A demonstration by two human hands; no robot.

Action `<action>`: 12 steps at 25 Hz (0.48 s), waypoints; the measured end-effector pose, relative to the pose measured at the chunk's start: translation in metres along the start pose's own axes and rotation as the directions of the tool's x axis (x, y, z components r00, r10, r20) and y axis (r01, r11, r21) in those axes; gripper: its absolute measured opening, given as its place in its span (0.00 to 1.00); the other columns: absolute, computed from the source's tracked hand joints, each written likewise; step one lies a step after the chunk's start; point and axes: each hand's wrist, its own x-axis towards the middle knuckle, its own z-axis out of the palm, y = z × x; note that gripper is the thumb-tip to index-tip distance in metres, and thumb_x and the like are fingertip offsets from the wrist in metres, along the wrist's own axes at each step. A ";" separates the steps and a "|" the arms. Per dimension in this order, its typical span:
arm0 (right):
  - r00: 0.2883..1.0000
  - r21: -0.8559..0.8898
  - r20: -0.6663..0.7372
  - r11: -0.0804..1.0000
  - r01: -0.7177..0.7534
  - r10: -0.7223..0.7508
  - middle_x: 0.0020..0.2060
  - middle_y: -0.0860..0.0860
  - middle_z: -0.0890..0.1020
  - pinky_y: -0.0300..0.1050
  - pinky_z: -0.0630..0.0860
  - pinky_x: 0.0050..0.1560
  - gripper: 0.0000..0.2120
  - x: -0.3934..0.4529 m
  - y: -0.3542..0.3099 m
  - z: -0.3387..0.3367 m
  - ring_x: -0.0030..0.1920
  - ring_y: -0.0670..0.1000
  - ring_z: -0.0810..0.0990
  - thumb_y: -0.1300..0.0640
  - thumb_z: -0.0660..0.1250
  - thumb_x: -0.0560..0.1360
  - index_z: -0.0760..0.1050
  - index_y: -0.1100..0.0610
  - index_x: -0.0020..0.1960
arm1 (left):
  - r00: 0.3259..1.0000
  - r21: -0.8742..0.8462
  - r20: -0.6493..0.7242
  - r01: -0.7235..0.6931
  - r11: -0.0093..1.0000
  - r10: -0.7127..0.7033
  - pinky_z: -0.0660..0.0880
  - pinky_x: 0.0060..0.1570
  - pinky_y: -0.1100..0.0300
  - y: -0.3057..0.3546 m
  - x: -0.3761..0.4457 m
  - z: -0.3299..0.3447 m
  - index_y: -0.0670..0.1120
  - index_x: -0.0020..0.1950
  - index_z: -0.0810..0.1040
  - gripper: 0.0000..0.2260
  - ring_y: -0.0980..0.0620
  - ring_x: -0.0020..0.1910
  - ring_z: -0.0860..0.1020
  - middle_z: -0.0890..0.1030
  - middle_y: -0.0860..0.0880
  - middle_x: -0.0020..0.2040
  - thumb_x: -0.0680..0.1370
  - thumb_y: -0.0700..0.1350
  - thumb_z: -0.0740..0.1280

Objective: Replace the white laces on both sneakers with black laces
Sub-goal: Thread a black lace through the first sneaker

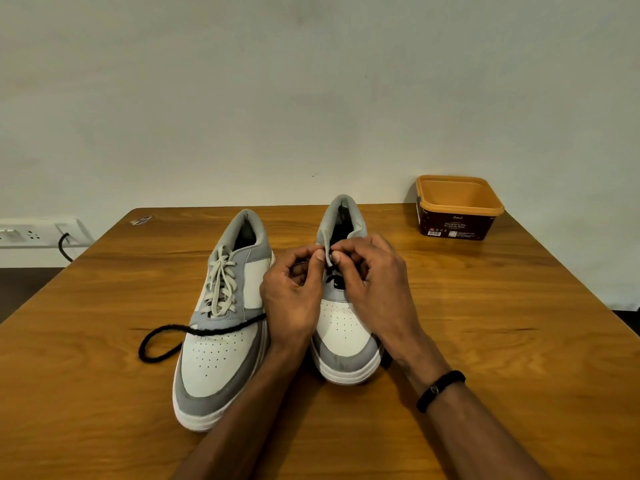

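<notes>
Head view: two grey-and-white sneakers stand side by side mid-tabletop (pixel 485 323), toes toward the person, with bare wood on both sides. The left sneaker (pixel 221 341) keeps its white lace (pixel 220 282); a black lace (pixel 194 332) trails across its toe onto the wood. Over the right sneaker (pixel 346 348), the left hand (pixel 294 292) and right hand (pixel 377 282) curl their fingers, pinching black lace at the tongue. An orange tub (pixel 459 209) sits far right by the wall, well apart.

Two grey-and-white sneakers stand side by side, toes toward the person. The left sneaker (pixel 221 344) keeps its white laces (pixel 221 285), tied. A black lace (pixel 180 332) trails across its toe. The right sneaker (pixel 343 327) shows black lacing (pixel 335 279) at the eyelets.
</notes>
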 end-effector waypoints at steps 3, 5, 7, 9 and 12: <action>0.999 -0.048 0.028 0.999 0.020 -0.019 0.50 0.45 0.79 0.39 0.81 0.46 0.09 0.002 0.001 -0.002 0.45 0.42 0.79 0.53 0.70 0.82 0.84 0.52 0.61 | 0.999 0.051 0.035 -0.030 0.998 0.029 0.83 0.49 0.59 0.002 0.002 -0.001 0.45 0.57 0.83 0.06 0.55 0.48 0.85 0.86 0.51 0.49 0.84 0.45 0.69; 0.996 -0.195 0.084 0.980 0.045 -0.029 0.51 0.43 0.76 0.38 0.78 0.43 0.15 0.003 0.004 -0.007 0.45 0.41 0.76 0.48 0.67 0.83 0.81 0.50 0.67 | 0.996 0.115 0.038 -0.082 0.990 0.078 0.81 0.43 0.58 0.001 0.003 -0.001 0.46 0.56 0.80 0.05 0.55 0.44 0.83 0.84 0.51 0.46 0.85 0.46 0.66; 0.990 -0.325 0.128 0.941 0.092 -0.053 0.52 0.43 0.75 0.37 0.74 0.41 0.17 0.006 0.008 -0.015 0.46 0.42 0.75 0.43 0.65 0.82 0.79 0.48 0.67 | 0.994 0.160 0.016 -0.110 0.981 0.109 0.79 0.40 0.57 0.001 0.003 0.000 0.46 0.56 0.77 0.05 0.55 0.40 0.80 0.83 0.50 0.44 0.87 0.46 0.63; 0.985 -0.360 0.143 0.922 0.141 -0.095 0.52 0.44 0.76 0.36 0.70 0.42 0.17 0.009 0.011 -0.024 0.47 0.43 0.74 0.39 0.65 0.80 0.77 0.49 0.61 | 0.995 0.130 -0.031 -0.093 0.987 0.098 0.81 0.45 0.57 0.002 0.004 0.001 0.45 0.58 0.75 0.06 0.56 0.44 0.83 0.83 0.50 0.46 0.88 0.46 0.60; 0.979 -0.351 0.161 0.920 0.174 -0.124 0.50 0.43 0.77 0.33 0.66 0.43 0.23 0.012 0.016 -0.034 0.48 0.43 0.72 0.31 0.67 0.75 0.75 0.49 0.57 | 0.992 -0.051 -0.126 -0.028 0.998 0.022 0.83 0.47 0.57 0.012 0.010 -0.003 0.43 0.61 0.71 0.09 0.52 0.46 0.86 0.85 0.45 0.47 0.89 0.47 0.55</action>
